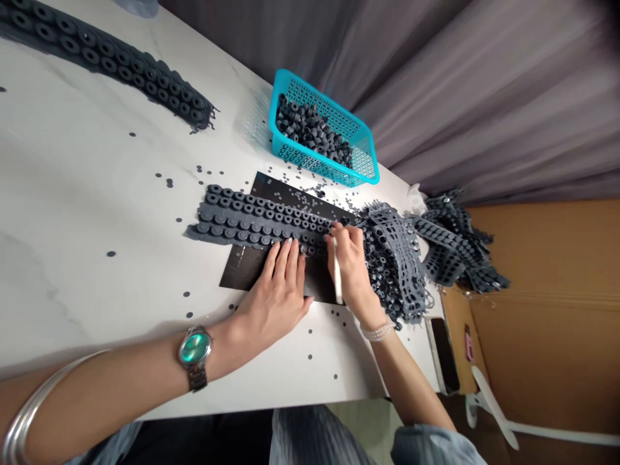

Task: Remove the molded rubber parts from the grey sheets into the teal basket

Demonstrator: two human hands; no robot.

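A dark grey rubber strip (237, 219), set with rows of round ring-shaped pieces, lies across a black mat (237, 266). My left hand (278, 287) rests flat, fingers stretched, with the fingertips on the strip's near edge. Close to the strip's right end, my right hand (352, 268) is closed around a slim white pen-like tool (338, 278). Its working tip is hidden by my fingers. Right beside that hand lies a heap of dark perforated rubber strips and loose ring pieces (400, 258).
A turquoise basket (324, 169) holds many dark ring pieces behind the mat. Another studded strip (121, 68) lies at the upper left. More strips (455, 242) pile up at the table's right end, near a phone (444, 355). Small dark discs (111, 254) are scattered over the white table (72, 194).
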